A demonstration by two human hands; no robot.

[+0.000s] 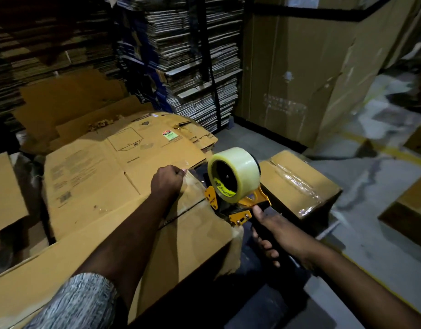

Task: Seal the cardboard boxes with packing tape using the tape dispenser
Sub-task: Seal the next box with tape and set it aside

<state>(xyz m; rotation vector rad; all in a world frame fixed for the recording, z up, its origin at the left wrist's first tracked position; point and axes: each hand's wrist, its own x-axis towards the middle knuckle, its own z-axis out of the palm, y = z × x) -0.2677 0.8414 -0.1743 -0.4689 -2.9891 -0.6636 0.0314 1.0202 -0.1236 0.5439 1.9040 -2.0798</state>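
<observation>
A brown cardboard box (192, 233) lies in front of me with its top flaps closed along a dark seam. My left hand (166, 180) rests on the far end of that top, fingers curled at the box's edge over a shiny strip of tape. My right hand (276, 233) grips the black handle of a yellow tape dispenser (238, 200). The dispenser carries a roll of clear tape (235, 172), and its front end sits at the box's near right corner. A second box (297, 181) with clear tape along its top stands just right of the dispenser.
Flattened cartons (114, 162) lie behind and left of the box. Tall stacks of folded cardboard (192, 55) and large upright cartons (311, 67) fill the back. More boxes (409, 214) stand on the grey floor (371, 245) at right.
</observation>
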